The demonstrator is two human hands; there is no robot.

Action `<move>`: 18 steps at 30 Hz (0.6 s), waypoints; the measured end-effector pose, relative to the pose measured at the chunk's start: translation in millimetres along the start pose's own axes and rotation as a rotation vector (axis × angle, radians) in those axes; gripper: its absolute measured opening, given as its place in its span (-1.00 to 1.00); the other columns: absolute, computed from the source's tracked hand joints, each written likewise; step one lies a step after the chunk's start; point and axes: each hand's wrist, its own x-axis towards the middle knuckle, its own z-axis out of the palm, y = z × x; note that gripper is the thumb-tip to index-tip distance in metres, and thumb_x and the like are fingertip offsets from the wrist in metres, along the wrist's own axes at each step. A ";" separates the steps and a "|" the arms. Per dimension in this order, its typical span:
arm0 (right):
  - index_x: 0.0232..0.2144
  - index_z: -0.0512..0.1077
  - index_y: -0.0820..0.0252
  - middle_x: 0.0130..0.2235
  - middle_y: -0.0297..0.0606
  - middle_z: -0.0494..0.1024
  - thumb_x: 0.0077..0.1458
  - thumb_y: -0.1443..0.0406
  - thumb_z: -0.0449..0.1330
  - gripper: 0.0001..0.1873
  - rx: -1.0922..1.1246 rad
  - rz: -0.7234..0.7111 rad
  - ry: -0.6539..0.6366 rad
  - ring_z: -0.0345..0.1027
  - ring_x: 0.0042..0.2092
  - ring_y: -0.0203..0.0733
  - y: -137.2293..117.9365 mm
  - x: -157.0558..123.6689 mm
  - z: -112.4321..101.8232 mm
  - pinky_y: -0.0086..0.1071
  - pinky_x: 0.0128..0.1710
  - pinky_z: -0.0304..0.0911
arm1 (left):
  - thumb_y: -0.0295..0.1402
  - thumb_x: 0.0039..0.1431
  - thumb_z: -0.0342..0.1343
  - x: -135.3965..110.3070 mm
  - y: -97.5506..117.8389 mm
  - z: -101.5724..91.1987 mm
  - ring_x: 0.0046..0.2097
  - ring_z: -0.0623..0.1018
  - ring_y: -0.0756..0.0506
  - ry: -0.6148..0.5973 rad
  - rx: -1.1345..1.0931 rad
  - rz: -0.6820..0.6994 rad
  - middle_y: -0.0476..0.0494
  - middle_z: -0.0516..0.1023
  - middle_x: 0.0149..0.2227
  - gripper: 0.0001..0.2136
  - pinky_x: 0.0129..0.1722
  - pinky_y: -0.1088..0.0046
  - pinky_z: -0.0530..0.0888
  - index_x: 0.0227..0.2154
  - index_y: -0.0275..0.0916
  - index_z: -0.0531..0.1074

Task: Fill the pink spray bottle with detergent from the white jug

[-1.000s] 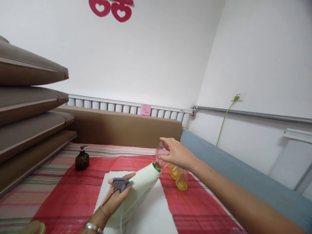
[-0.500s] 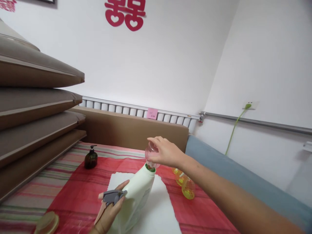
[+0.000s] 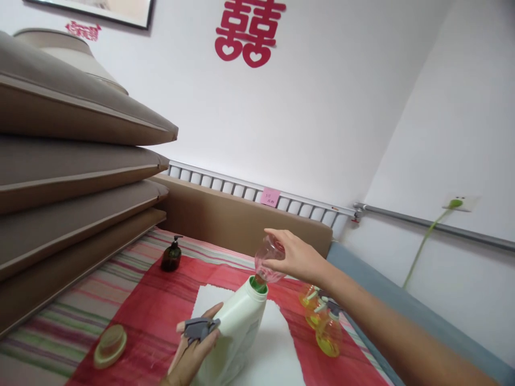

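My left hand (image 3: pixel 192 351) grips a large white bottle (image 3: pixel 237 327) by its lower side and also holds a grey spray head (image 3: pixel 198 328) against it. The bottle leans up to the right, its green-rimmed mouth open. My right hand (image 3: pixel 295 258) holds a small clear pink bottle (image 3: pixel 269 258) upside down, with its neck at the white bottle's mouth. Both stand over a white cloth (image 3: pixel 277 354) on the red striped cover (image 3: pixel 161 300).
Yellow spray bottles (image 3: pixel 326 329) stand to the right of the cloth. A dark pump bottle (image 3: pixel 171 257) is at the back left, and a pale round lid (image 3: pixel 110 346) lies at the front left. Stacked brown cushions (image 3: pixel 72 177) fill the left side.
The view has swung left and up. The white bottle has risen from a low lean to a steeper tilt. My right hand keeps the pink bottle at its mouth.
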 end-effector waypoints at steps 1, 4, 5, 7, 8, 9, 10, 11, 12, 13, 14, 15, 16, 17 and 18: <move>0.10 0.17 0.03 -0.01 -0.18 0.38 -0.11 0.07 0.22 -0.30 0.001 -0.004 -0.002 0.28 -0.05 -0.02 -1.2 0.3 -0.2 -0.25 -0.14 0.21 | -0.10 -0.03 0.14 -0.3 0.0 -0.8 -0.18 0.50 -0.16 -0.009 0.009 0.007 -0.09 0.54 -0.25 -0.45 -0.09 0.34 0.42 0.05 -0.18 0.35; 0.09 0.19 0.01 0.00 -0.19 0.37 -0.13 0.09 0.24 -0.30 -0.002 -0.010 -0.010 0.26 -0.04 0.00 -3.5 1.2 -0.3 -0.23 -0.14 0.21 | -0.08 0.02 0.10 -0.3 -1.4 -2.8 -0.10 0.49 -0.19 -0.048 -0.024 0.005 -0.14 0.52 -0.12 -0.45 -0.07 0.33 0.40 0.07 -0.21 0.32; 0.10 0.18 0.01 0.02 -0.18 0.36 -0.12 0.09 0.23 -0.30 -0.001 -0.007 -0.006 0.26 -0.03 0.01 -3.7 1.4 -0.3 -0.22 -0.13 0.20 | -0.08 0.02 0.11 0.0 -2.2 -3.3 -0.07 0.47 -0.20 -0.052 -0.051 0.000 -0.15 0.51 -0.09 -0.45 -0.05 0.33 0.39 0.07 -0.22 0.32; 0.12 0.15 0.02 0.04 -0.16 0.34 -0.10 0.07 0.21 -0.29 0.003 0.001 0.004 0.25 -0.01 0.02 -3.5 1.4 -0.3 -0.21 -0.12 0.20 | -0.07 0.01 0.12 0.8 -3.1 -4.1 -0.04 0.46 -0.20 -0.040 -0.086 -0.014 -0.15 0.50 -0.07 -0.44 0.00 0.33 0.36 0.07 -0.21 0.31; 0.12 0.15 0.02 0.04 -0.16 0.34 -0.10 0.07 0.21 -0.29 0.005 0.003 0.004 0.25 -0.01 0.02 -3.3 1.3 -0.3 -0.21 -0.12 0.20 | -0.08 0.01 0.12 1.1 -3.0 -4.3 -0.04 0.46 -0.19 -0.033 -0.089 -0.023 -0.14 0.50 -0.08 -0.44 0.03 0.33 0.34 0.07 -0.21 0.32; 0.11 0.17 0.02 0.04 -0.17 0.35 -0.10 0.08 0.22 -0.30 0.007 0.003 0.001 0.25 -0.01 0.01 -3.0 1.0 -0.3 -0.22 -0.12 0.20 | -0.07 0.01 0.12 1.4 -2.5 -4.4 -0.04 0.47 -0.18 -0.023 -0.088 -0.031 -0.13 0.51 -0.09 -0.44 0.05 0.33 0.32 0.07 -0.21 0.32; 0.10 0.18 0.01 0.03 -0.18 0.35 -0.11 0.09 0.22 -0.31 0.009 0.002 -0.003 0.25 -0.02 0.01 -2.9 0.6 -0.4 -0.22 -0.12 0.20 | -0.07 0.00 0.13 1.6 -1.8 -4.3 -0.04 0.47 -0.18 -0.018 -0.085 -0.039 -0.12 0.52 -0.11 -0.44 0.06 0.34 0.31 0.06 -0.21 0.33; 0.10 0.18 0.00 0.03 -0.18 0.36 -0.11 0.09 0.23 -0.31 0.012 0.001 -0.005 0.26 -0.03 0.00 -2.9 0.1 -0.5 -0.22 -0.12 0.21 | -0.07 0.00 0.14 1.6 -0.9 -4.2 -0.03 0.46 -0.18 -0.015 -0.087 -0.045 -0.12 0.53 -0.11 -0.44 0.07 0.34 0.30 0.05 -0.21 0.34; 0.10 0.17 0.00 0.04 -0.19 0.35 -0.10 0.09 0.22 -0.31 0.016 0.003 -0.002 0.26 -0.03 -0.01 -3.1 -0.4 -0.7 -0.22 -0.11 0.21 | -0.07 -0.01 0.14 1.6 -0.2 -4.0 -0.02 0.46 -0.19 -0.016 -0.093 -0.048 -0.12 0.52 -0.10 -0.44 0.06 0.35 0.31 0.06 -0.21 0.34; 0.11 0.16 0.00 0.05 -0.18 0.34 -0.10 0.08 0.22 -0.31 0.021 0.005 0.004 0.26 -0.02 -0.01 -3.5 -0.9 -0.9 -0.21 -0.10 0.20 | -0.07 -0.01 0.15 1.5 0.4 -3.8 -0.01 0.45 -0.19 -0.018 -0.101 -0.052 -0.12 0.52 -0.08 -0.43 0.05 0.36 0.32 0.06 -0.20 0.33; 0.11 0.16 0.01 0.05 -0.18 0.34 -0.10 0.08 0.22 -0.30 0.025 0.006 0.008 0.25 -0.02 0.00 -4.2 -1.4 -1.1 -0.20 -0.10 0.20 | -0.06 -0.02 0.15 1.4 0.8 -3.6 0.00 0.45 -0.19 -0.019 -0.109 -0.060 -0.13 0.51 -0.07 -0.43 0.05 0.36 0.33 0.06 -0.20 0.33; 0.11 0.17 0.00 0.05 -0.19 0.35 -0.11 0.07 0.23 -0.30 0.030 0.004 0.009 0.25 -0.02 0.01 -5.0 -2.0 -1.4 -0.20 -0.10 0.21 | -0.06 -0.02 0.16 1.3 0.9 -3.4 0.00 0.45 -0.20 -0.018 -0.113 -0.068 -0.14 0.51 -0.06 -0.42 0.04 0.35 0.33 0.06 -0.21 0.33; 0.10 0.19 0.00 0.04 -0.20 0.36 -0.13 0.08 0.24 -0.30 0.038 0.001 0.008 0.25 -0.02 0.01 -5.7 -2.5 -1.8 -0.20 -0.10 0.21 | -0.07 -0.02 0.16 1.2 1.0 -3.2 -0.01 0.45 -0.20 -0.016 -0.114 -0.072 -0.14 0.50 -0.06 -0.43 0.05 0.34 0.32 0.06 -0.21 0.33; 0.09 0.20 -0.01 0.04 -0.21 0.36 -0.13 0.08 0.25 -0.30 0.048 -0.003 0.010 0.25 -0.01 0.01 -6.4 -3.1 -2.1 -0.20 -0.10 0.21 | -0.07 -0.02 0.16 1.0 1.1 -3.0 -0.02 0.46 -0.19 -0.008 -0.117 -0.071 -0.13 0.51 -0.07 -0.43 0.06 0.33 0.32 0.06 -0.22 0.34; 0.10 0.18 -0.02 0.05 -0.22 0.35 -0.13 0.08 0.24 -0.29 0.062 -0.002 0.018 0.25 -0.01 0.01 -6.8 -3.8 -2.4 -0.20 -0.08 0.21 | -0.08 -0.02 0.16 0.8 1.5 -3.0 -0.03 0.47 -0.19 0.000 -0.127 -0.071 -0.13 0.52 -0.09 -0.44 0.06 0.32 0.32 0.05 -0.21 0.34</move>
